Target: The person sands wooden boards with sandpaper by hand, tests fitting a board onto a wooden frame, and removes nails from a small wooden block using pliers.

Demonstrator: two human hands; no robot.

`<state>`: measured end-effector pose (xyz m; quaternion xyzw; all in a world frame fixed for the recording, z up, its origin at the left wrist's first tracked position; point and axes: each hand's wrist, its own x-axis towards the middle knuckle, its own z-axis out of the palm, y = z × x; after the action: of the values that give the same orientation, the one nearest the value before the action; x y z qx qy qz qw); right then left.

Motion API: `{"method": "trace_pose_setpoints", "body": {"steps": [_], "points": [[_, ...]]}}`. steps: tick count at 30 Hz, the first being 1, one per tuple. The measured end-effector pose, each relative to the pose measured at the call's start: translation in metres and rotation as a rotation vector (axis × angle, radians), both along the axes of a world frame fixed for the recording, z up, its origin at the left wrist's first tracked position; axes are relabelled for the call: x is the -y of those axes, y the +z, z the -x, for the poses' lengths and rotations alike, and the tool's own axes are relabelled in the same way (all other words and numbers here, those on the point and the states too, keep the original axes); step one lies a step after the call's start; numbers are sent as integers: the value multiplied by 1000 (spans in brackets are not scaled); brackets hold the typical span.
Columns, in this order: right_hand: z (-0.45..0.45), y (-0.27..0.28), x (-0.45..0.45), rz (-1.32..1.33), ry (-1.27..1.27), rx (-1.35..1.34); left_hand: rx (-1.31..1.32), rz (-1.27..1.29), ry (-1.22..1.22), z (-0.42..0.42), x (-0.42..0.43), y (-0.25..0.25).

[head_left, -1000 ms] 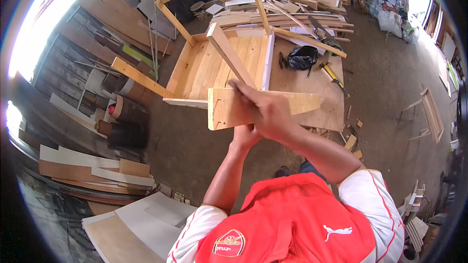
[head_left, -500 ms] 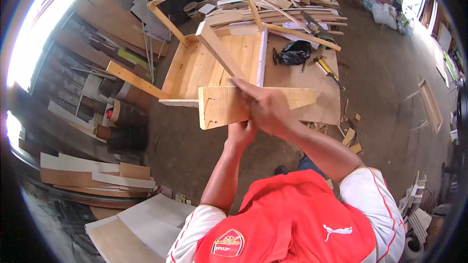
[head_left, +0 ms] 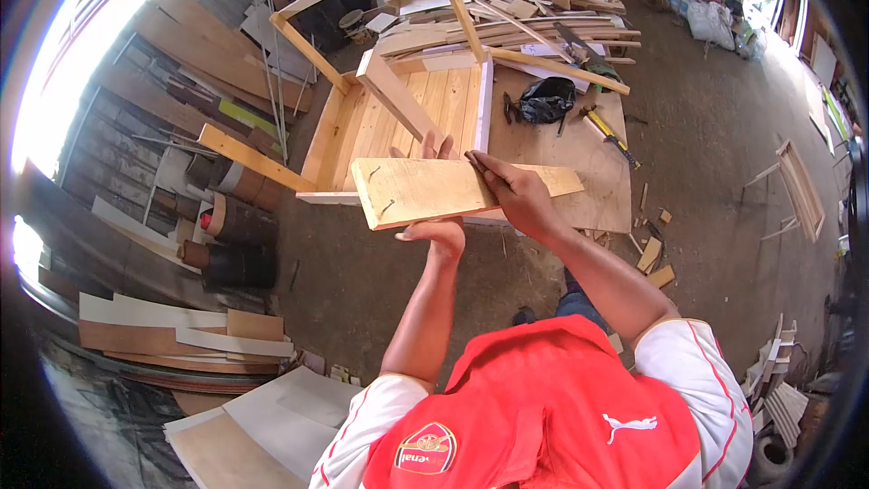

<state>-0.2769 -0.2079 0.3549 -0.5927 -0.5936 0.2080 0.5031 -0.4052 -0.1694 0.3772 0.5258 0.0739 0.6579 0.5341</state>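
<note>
A pale wooden board [head_left: 407, 188] lies across both hands above the floor, with two nails sticking up near its left end. My left hand [head_left: 442, 234] cradles it from beneath, the thumb by the near edge and fingertips showing past the far edge. Gripping the board right of its middle is my right hand [head_left: 525, 199], fingers over the top. Just beyond rises a second plank [head_left: 396, 98]; whether it joins the held board is hidden. Behind stands a wooden frame [head_left: 328, 50] with slats inside and upright legs.
A hammer [head_left: 611, 138] and a black plastic bag [head_left: 549, 100] lie on a plywood sheet [head_left: 593, 195] to the right. Stacked timber [head_left: 534, 27] fills the back. Offcuts [head_left: 649, 254] litter the floor, and panels [head_left: 181, 330] are piled at left.
The board has tilted, its left end shifting left and up. My left hand has slid leftward under it, its fingers now showing beyond the far edge. My right hand has moved slightly right.
</note>
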Motion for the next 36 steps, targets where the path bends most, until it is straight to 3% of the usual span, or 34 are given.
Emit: {"method": "trace_pose_setpoints", "body": {"steps": [2,4,8,12,15,16,20,24,25,27,29,31,32,36], "points": [[0,0,-2,-10,-8,0,169,-7,-58,-3,-11,-1],[1,9,2,13,5,33,159,81,-19,5,-27,-17],[22,51,27,177,30,21,387,99,-159,-10,-35,-23],[46,61,42,-318,-20,31,376,110,-43,-18,-27,-24],[38,42,44,-143,-55,27,304,90,83,-21,-21,-14],[41,43,45,-182,-93,51,300,12,99,-20,-22,-14],[70,85,55,-463,41,-5,418,124,-58,-17,-32,-30],[54,47,46,-329,-77,47,431,78,-172,-6,-39,-29],[54,42,44,-310,-76,34,375,72,7,-14,-24,-10],[52,34,47,-259,-87,4,354,34,-24,-9,-27,-18],[69,66,58,-259,-26,5,362,150,-56,-8,-35,-34],[75,81,59,-394,-7,-22,432,-6,-215,-13,-34,-35],[71,67,51,-482,-21,-11,413,-4,-178,-12,-32,-34],[38,0,42,-246,-176,9,265,153,100,-6,-24,-20]]}}
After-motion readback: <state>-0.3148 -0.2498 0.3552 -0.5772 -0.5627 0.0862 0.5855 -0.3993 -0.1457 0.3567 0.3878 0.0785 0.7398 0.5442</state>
